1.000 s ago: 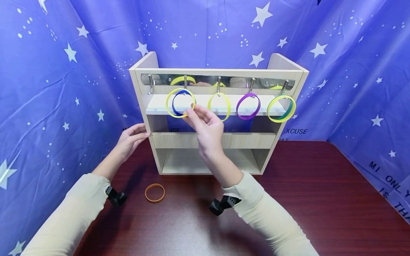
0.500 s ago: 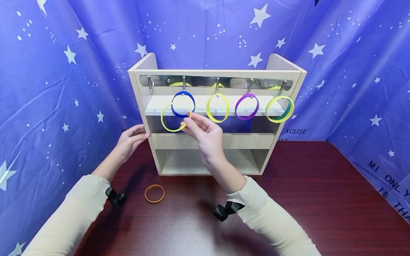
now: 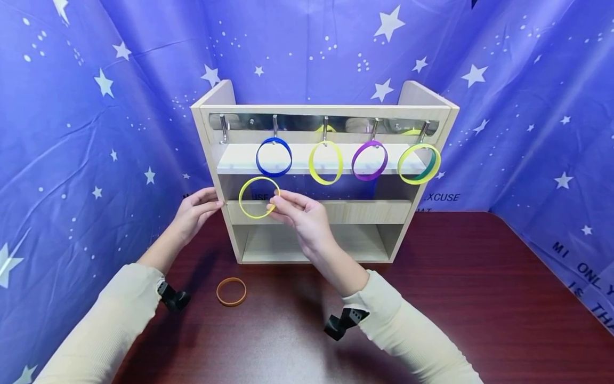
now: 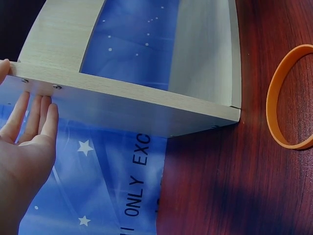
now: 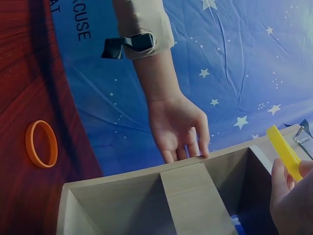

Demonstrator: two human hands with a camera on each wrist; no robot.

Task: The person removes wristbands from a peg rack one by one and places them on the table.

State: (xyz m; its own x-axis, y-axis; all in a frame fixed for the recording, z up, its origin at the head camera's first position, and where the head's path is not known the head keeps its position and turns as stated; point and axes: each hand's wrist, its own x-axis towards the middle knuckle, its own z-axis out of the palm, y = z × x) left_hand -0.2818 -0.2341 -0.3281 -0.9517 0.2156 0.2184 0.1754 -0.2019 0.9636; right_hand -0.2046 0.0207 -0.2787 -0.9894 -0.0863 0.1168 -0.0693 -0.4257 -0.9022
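My right hand (image 3: 307, 218) pinches a yellow silicone wristband (image 3: 259, 178) between thumb and fingers, in front of the wooden shelf's (image 3: 318, 212) middle rail and below a hanging blue wristband (image 3: 274, 175). In the right wrist view that yellow band (image 5: 284, 152) shows edge-on at the fingertips. My left hand (image 3: 198, 210) touches the shelf's left side; the left wrist view shows its straight fingers (image 4: 34, 115) on the side panel and the thumb at the front edge. From other hooks hang a yellow wristband (image 3: 326, 182), a purple wristband (image 3: 369, 178), and a yellow one together with a green one.
A metal hook rail (image 3: 297, 124) runs across the shelf's upper front; its leftmost hook (image 3: 223, 129) carries no band. An orange wristband (image 3: 231, 304) lies on the dark red table (image 3: 479, 277) before the shelf. Blue star-patterned curtains (image 3: 307, 48) surround the table.
My right hand has drawn the yellow wristband down and slightly left, from in front of the blue one to below it. The left hand keeps its place on the shelf's side.
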